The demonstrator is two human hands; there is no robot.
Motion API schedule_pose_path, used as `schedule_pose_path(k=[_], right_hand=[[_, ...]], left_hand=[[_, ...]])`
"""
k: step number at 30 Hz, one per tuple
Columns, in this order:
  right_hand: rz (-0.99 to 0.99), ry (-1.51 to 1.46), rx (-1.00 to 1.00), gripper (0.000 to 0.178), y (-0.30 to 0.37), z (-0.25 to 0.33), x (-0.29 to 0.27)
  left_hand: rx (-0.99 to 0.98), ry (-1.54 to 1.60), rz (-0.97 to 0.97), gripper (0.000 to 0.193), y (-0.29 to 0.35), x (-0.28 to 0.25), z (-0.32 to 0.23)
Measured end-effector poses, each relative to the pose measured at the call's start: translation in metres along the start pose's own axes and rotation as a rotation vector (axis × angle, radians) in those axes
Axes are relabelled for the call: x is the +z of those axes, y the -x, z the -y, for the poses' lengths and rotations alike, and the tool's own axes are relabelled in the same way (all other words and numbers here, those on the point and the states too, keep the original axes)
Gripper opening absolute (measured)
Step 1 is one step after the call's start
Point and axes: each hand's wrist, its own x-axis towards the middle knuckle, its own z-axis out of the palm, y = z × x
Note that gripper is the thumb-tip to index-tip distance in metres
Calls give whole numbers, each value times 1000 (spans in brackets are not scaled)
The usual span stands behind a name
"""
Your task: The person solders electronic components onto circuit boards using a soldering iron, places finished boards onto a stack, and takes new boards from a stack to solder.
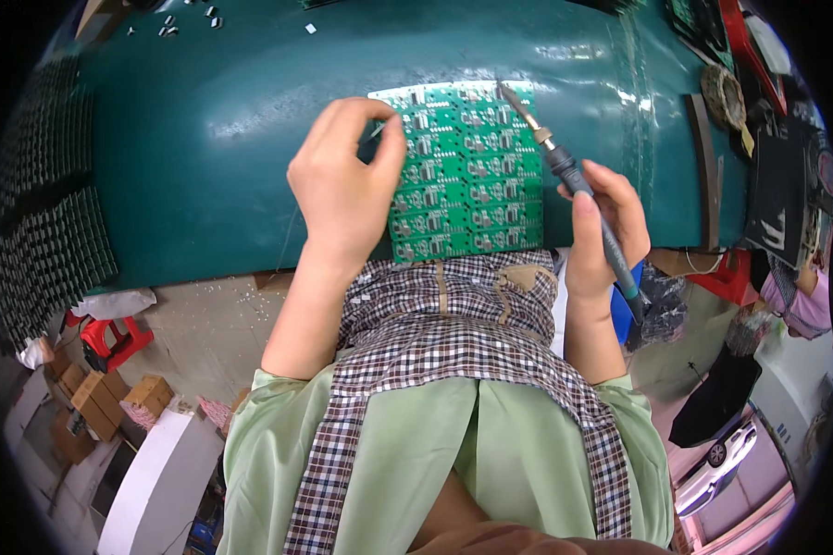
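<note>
Counted about the middle: two hands, left hand at 11 o'clock, right hand between 2 and 3. One thin wire at 11. One green circuit-board panel at 1, in two columns. One soldering iron at 2. Two red stools, at 3 and between 8 and 9. One white car at 4. Two stacks of boards, at 9 and 10.

Head camera: high up, close, looks down at the green board
Near side: shirt
Far side: table
</note>
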Motion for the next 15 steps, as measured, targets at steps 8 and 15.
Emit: schedule_pose_path(k=[8, 15], right_hand=[[160, 149, -105, 13, -15, 19, 19], [221, 227, -133, 11, -17, 23, 21]], left_hand=[[-31, -66, 60, 9, -4, 1, -5], [-27, -66, 70, 10, -2, 2, -5]])
